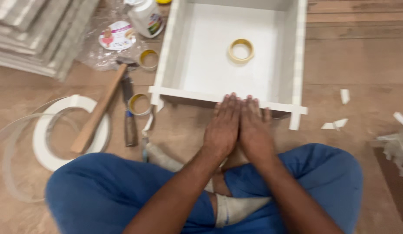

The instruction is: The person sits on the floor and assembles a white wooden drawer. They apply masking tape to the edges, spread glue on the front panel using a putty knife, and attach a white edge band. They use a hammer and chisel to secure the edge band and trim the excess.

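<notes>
Item: open white square box of thin foam-like board point(166, 47), lying on the brown floor point(349, 65) directly ahead of a person seated cross-legged in blue trousers point(101, 190). The left hand point(222, 128) and right hand point(254, 130) lie flat, side by side, fingers extended, pressing the near wall and gripping nothing. A roll of yellow tape point(241, 50) rests inside. Judged light, stiff yet easily dented; joints probably weak, so best held by two opposite walls. Nearby: wooden-handled hammer point(99, 110).
</notes>
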